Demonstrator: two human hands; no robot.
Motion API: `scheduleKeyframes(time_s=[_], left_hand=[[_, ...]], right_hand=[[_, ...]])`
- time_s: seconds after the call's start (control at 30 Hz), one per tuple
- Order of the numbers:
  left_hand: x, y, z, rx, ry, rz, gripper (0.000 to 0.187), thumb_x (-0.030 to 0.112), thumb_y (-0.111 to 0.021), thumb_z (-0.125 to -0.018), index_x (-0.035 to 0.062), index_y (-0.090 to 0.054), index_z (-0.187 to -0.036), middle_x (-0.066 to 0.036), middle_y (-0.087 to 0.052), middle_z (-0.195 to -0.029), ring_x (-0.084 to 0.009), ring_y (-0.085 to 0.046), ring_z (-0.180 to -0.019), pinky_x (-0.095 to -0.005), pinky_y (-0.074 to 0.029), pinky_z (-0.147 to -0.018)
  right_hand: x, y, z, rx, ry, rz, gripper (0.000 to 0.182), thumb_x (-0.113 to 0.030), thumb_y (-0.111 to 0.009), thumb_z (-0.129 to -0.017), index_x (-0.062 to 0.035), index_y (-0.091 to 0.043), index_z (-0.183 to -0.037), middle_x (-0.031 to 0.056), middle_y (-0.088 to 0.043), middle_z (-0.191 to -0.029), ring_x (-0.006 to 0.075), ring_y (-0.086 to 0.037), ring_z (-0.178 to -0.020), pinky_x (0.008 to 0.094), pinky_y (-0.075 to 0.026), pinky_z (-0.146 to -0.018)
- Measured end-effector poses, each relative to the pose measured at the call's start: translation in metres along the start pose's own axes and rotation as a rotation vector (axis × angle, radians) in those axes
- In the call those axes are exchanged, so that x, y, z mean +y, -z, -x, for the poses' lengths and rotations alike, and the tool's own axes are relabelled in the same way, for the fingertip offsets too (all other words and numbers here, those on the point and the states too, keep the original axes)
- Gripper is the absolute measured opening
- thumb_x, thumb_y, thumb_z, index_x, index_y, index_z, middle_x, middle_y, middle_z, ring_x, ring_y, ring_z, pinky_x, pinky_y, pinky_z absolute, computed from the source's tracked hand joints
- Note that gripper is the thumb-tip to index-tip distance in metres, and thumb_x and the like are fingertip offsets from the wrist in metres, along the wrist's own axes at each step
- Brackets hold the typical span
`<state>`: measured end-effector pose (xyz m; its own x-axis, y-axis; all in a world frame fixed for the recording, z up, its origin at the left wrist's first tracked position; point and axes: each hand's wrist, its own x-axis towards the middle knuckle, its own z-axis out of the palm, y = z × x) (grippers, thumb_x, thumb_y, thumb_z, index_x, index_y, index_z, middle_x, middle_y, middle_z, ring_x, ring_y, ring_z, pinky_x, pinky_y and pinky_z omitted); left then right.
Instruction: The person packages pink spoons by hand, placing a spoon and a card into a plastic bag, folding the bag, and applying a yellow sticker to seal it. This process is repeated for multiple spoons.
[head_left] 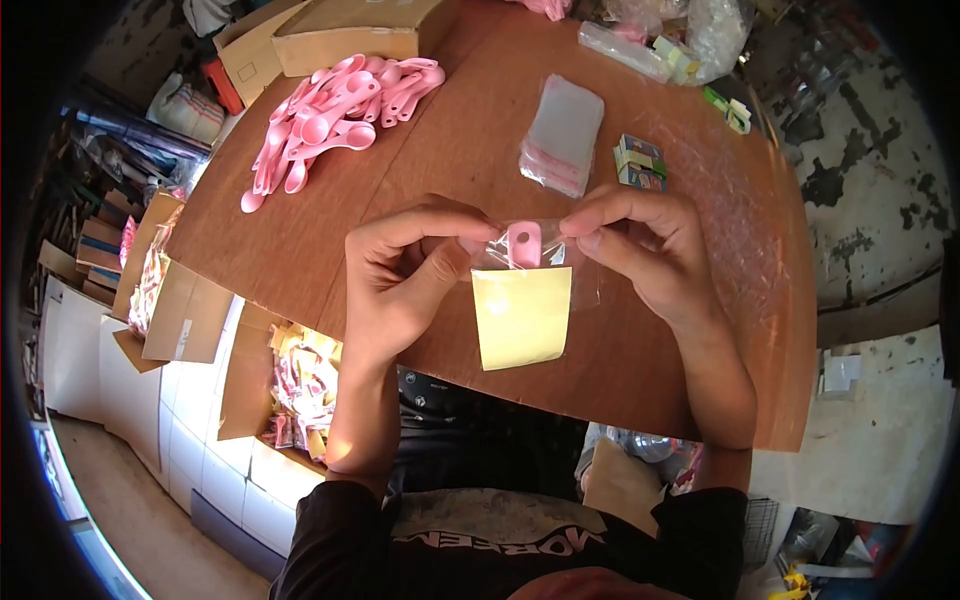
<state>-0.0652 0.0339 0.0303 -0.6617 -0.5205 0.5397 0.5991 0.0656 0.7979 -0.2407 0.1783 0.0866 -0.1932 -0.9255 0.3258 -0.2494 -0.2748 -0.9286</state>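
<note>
My left hand [415,265] and my right hand [640,245] each pinch an upper corner of a clear plastic bag [585,285] above the table. Inside the bag, the pink handle end of a spoon [524,245], with a hole in it, shows above a yellow card [523,318]. The card hides the rest of the spoon. Beyond my hands lie a stack of clear bags [564,130] and a small pile of printed cards [640,163]. A heap of pink spoons [335,115] rests at the back left.
The brown wooden table [440,165] carries a cardboard box [360,35] at the back and plastic packaging [690,45] at the back right. Below its left edge, an open carton [245,390] holds packed items. Another carton [190,310] stands farther left.
</note>
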Motion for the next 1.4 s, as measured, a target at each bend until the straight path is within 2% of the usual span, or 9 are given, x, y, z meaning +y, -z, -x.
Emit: scheduleKeyframes(time_s=[0.33,0.43,0.67,0.73,0.8,0.87,1.07,1.2,1.4], left_hand=[[0.006,-0.01,-0.001,0.071,0.037,-0.074,0.015,-0.008,-0.069,-0.079,-0.0082,-0.064,-0.093,-0.012,-0.065,-0.094,-0.0169,-0.066,-0.083,-0.0245,-0.055,-0.072],[0.002,-0.003,-0.002,0.086,0.095,-0.063,0.019,-0.009,-0.072,-0.075,-0.0093,-0.064,-0.092,-0.013,-0.065,-0.093,-0.0191,-0.067,-0.087,-0.0253,-0.056,-0.074],[0.014,0.008,0.013,0.053,0.135,-0.11,0.06,-0.01,-0.077,-0.069,-0.0067,-0.05,-0.123,-0.016,-0.064,-0.102,-0.0203,-0.067,-0.09,-0.0287,-0.056,-0.077],[0.032,0.013,0.034,0.305,-0.024,-0.251,0.058,-0.012,-0.074,-0.071,-0.0064,-0.05,-0.123,-0.016,-0.064,-0.101,-0.0212,-0.067,-0.09,-0.0287,-0.056,-0.077],[0.046,0.029,0.047,0.777,-0.428,-0.502,0.055,-0.011,-0.072,-0.073,-0.0057,-0.05,-0.124,-0.016,-0.065,-0.1,-0.0217,-0.067,-0.092,-0.029,-0.057,-0.075],[0.067,0.07,0.07,1.081,-0.536,-0.908,0.054,-0.007,-0.073,-0.075,-0.0063,-0.051,-0.123,-0.016,-0.065,-0.099,-0.0207,-0.066,-0.089,-0.0292,-0.056,-0.073],[0.078,0.138,0.127,0.937,0.087,-1.652,0.046,0.009,-0.071,-0.082,0.0102,-0.056,-0.126,-0.012,-0.061,-0.109,-0.0165,-0.062,-0.079,-0.0292,-0.053,-0.063],[0.064,0.134,0.131,0.877,0.073,-1.396,0.039,0.009,-0.067,-0.086,0.0041,-0.056,-0.123,-0.012,-0.059,-0.114,-0.0154,-0.06,-0.081,-0.0273,-0.048,-0.065],[0.042,0.074,0.084,0.562,-0.033,-0.903,0.027,0.002,-0.061,-0.088,-0.0026,-0.055,-0.114,-0.013,-0.056,-0.115,-0.0164,-0.06,-0.087,-0.0278,-0.049,-0.079]], right_hand=[[0.004,-0.005,0.0,-0.002,0.007,-0.114,0.015,0.003,-0.064,-0.084,0.0069,-0.063,-0.098,0.0094,-0.061,-0.095,0.0128,-0.064,-0.083,0.0229,-0.053,-0.069],[0.0,-0.01,0.001,0.01,-0.155,-0.028,0.034,0.008,-0.074,-0.074,0.0059,-0.06,-0.104,0.0083,-0.056,-0.105,0.013,-0.065,-0.085,0.0209,-0.054,-0.069],[0.0,-0.022,0.005,-0.011,-0.083,-0.025,0.035,0.008,-0.071,-0.076,0.0066,-0.057,-0.109,0.0096,-0.057,-0.104,0.0136,-0.065,-0.086,0.0217,-0.054,-0.073],[-0.009,-0.024,0.006,-0.021,-0.068,-0.039,0.039,0.007,-0.069,-0.079,0.0067,-0.053,-0.116,0.0118,-0.058,-0.104,0.0134,-0.065,-0.085,0.0234,-0.054,-0.075],[-0.011,-0.016,0.006,-0.018,-0.03,0.041,0.041,0.004,-0.066,-0.082,0.0059,-0.05,-0.121,0.0133,-0.058,-0.105,0.0134,-0.065,-0.084,0.0252,-0.054,-0.075],[-0.012,-0.005,0.0,0.168,0.011,0.01,0.037,-0.001,-0.07,-0.081,0.0015,-0.057,-0.116,0.0072,-0.06,-0.101,0.0071,-0.062,-0.079,0.0208,-0.051,-0.07],[0.044,0.051,-0.04,0.283,-0.022,0.476,0.017,-0.007,-0.064,-0.084,0.0008,-0.066,-0.099,0.0074,-0.068,-0.087,0.0126,-0.064,-0.075,0.025,-0.05,-0.065],[0.093,0.067,-0.063,0.208,-0.053,0.966,0.013,-0.014,-0.066,-0.08,-0.0038,-0.07,-0.088,0.0136,-0.069,-0.082,0.0253,-0.067,-0.071,0.0351,-0.051,-0.064],[0.108,0.071,-0.075,0.169,-0.257,1.169,0.014,-0.018,-0.063,-0.08,-0.0064,-0.07,-0.084,0.0139,-0.067,-0.074,0.033,-0.065,-0.07,0.0426,-0.05,-0.064]])
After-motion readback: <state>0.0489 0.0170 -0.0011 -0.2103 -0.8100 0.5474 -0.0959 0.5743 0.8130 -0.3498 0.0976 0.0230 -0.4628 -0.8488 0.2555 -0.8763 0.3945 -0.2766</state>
